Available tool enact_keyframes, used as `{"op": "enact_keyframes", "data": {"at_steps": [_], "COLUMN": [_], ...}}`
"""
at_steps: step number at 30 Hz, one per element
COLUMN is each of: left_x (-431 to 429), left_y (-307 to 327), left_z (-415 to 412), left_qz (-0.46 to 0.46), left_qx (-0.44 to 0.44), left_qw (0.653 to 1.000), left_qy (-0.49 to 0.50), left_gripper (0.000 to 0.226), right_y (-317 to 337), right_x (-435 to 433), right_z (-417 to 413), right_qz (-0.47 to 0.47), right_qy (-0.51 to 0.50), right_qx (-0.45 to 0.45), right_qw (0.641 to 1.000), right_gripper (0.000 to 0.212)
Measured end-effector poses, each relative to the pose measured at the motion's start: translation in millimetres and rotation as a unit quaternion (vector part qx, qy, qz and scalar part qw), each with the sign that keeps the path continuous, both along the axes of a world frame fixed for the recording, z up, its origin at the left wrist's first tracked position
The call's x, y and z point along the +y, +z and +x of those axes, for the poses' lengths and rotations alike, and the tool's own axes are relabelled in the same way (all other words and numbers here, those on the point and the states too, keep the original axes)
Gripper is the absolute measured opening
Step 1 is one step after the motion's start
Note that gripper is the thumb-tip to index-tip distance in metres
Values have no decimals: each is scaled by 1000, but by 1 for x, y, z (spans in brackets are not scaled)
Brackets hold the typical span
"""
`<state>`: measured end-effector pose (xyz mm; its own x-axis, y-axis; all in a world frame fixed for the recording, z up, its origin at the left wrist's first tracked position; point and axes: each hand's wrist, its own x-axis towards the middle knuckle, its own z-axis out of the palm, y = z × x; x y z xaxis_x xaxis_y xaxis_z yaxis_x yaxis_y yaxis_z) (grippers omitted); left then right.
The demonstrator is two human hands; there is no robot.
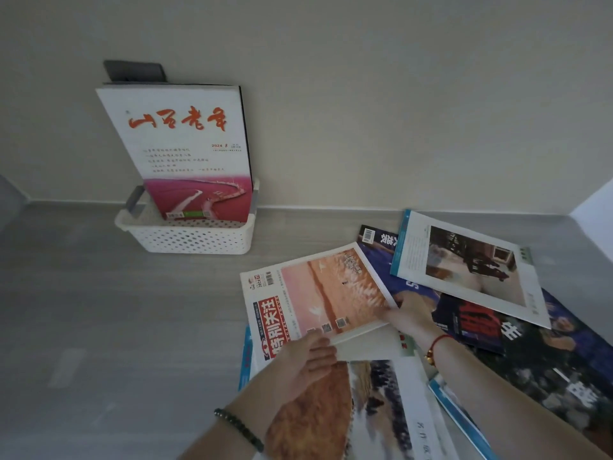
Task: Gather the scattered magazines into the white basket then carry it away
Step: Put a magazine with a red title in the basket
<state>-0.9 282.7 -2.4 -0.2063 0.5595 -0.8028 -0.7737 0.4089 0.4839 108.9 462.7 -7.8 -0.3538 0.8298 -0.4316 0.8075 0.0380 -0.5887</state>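
A white perforated basket [192, 237] stands on the grey floor against the wall. A white magazine with red script and a pink photo [185, 151] stands upright in it, with a dark one behind. Several magazines lie scattered at the lower right. Both my hands hold a pink-sunset magazine with a red title block [318, 293]: my left hand [305, 356] grips its near edge, and my right hand [409, 315] grips its right corner. Under it lie a white-bordered magazine [471, 267], a dark blue one [464, 317] and an orange-and-white one [374, 410].
A beige wall [365, 94] runs behind the basket, meeting the grey wood-look floor [99, 310] at a skirting line. A dark flat object [134, 71] leans on the wall behind the basket. A pale corner [597, 207] shows at the right edge.
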Motion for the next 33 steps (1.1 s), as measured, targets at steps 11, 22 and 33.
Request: {"op": "enact_keyframes", "data": {"at_steps": [11,22,33], "left_x": [-21,-55,-69], "left_y": [13,77,168], "left_z": [-3,-74,-211], "left_qz": [-3,226,117], "left_qx": [27,232,532], "left_qw": [998,946,839], "left_qy": [-63,3,-10], "left_gripper": [43,34,20], "right_y": [50,68,153], "right_x": [-25,-46,-63], "right_z": [30,17,-141], "right_qz": [-339,-448,-69], "right_qy": [-62,-61,203], "right_qx": [302,402,306], "right_qw": [889,796,927], "right_gripper": [28,41,24]}}
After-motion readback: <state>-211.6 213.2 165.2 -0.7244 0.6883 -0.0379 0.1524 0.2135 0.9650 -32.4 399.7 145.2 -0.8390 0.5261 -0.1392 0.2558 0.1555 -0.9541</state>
